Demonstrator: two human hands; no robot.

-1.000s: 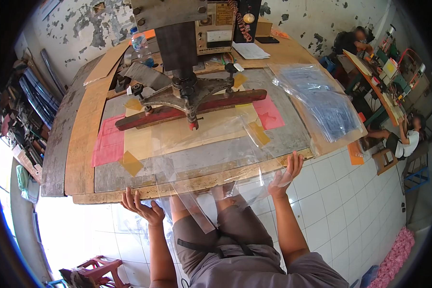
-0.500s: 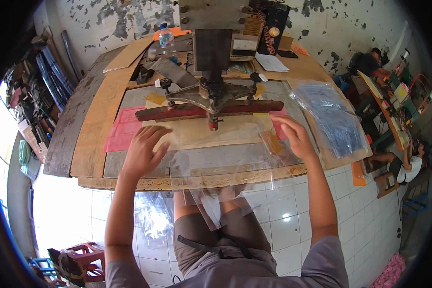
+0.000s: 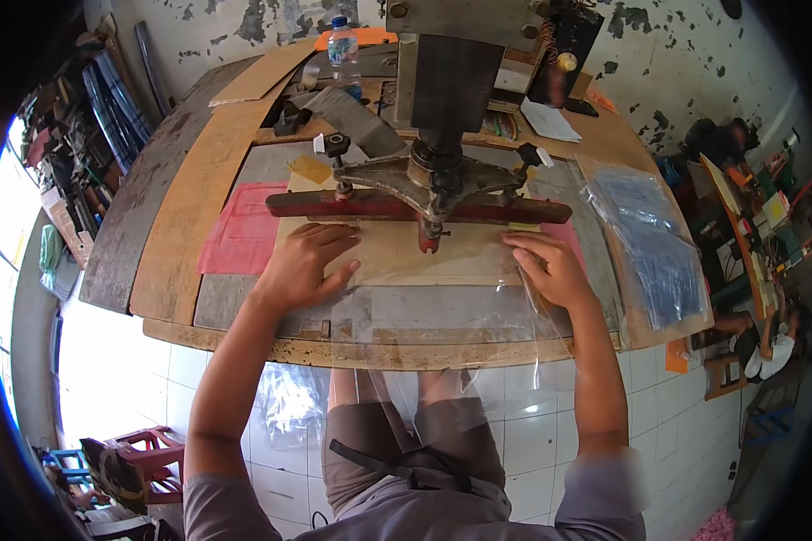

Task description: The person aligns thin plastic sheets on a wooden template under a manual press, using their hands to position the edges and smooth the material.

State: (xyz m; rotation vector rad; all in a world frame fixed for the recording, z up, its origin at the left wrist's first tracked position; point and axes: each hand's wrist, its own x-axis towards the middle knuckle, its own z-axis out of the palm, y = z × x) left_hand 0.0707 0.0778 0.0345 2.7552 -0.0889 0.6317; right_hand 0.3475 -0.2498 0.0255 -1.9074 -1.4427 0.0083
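A clear plastic sheet (image 3: 424,311) lies across the table's front, its near part hanging over the edge above my lap. My left hand (image 3: 311,266) rests at its left side, fingers stretched toward the press, thumb apart. On the other side my right hand (image 3: 555,270) touches the sheet with fingers extended and thumb apart. Just beyond my fingertips stands a press head with a long red-sided bar (image 3: 379,207). Beneath the bar and sheet is a beige board (image 3: 397,270). Pink sheets (image 3: 239,230) show left of the board and behind my right hand.
A stack of clear bluish plastic (image 3: 645,243) lies on the table's right. At the back are a water bottle (image 3: 342,50), cardboard (image 3: 266,72) and papers (image 3: 550,119). Stools (image 3: 149,460) stand lower left. Another person (image 3: 767,347) sits at far right.
My right hand has moved inward and down onto the sheet. My left hand has come slightly nearer the press's middle. The sheet lies more spread out, and the whole view has shifted.
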